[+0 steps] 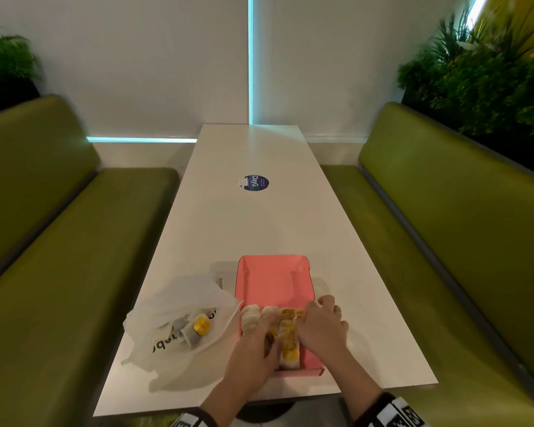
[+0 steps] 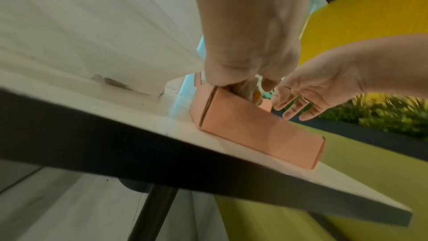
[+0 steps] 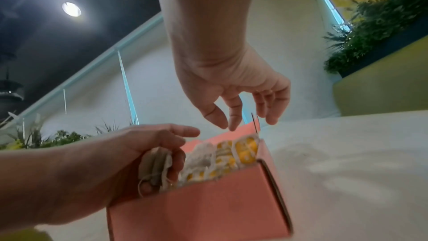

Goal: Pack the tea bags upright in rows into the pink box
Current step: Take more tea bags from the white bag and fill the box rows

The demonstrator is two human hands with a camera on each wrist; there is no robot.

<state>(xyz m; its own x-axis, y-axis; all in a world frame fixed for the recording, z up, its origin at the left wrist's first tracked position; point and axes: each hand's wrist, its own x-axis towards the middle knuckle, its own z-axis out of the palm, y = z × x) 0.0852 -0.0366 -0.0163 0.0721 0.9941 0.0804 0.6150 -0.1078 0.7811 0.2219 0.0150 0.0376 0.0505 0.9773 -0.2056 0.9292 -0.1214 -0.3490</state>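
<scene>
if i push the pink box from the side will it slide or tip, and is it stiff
Probably slides: the pink box is low and wide, sitting flat on the smooth white table. Likely light, since it holds only tea bags. The walls look like thin folded card, so they may flex; the raised lid flap may catch a push.

Both forearms are bare. Each wrist carries a black band [image 1: 396,409] printed with white blocks bearing black marks; the other band [image 1: 188,420] matches. The right hand [image 1: 322,326] wears a thin ring [image 1: 338,310] on one finger.
</scene>
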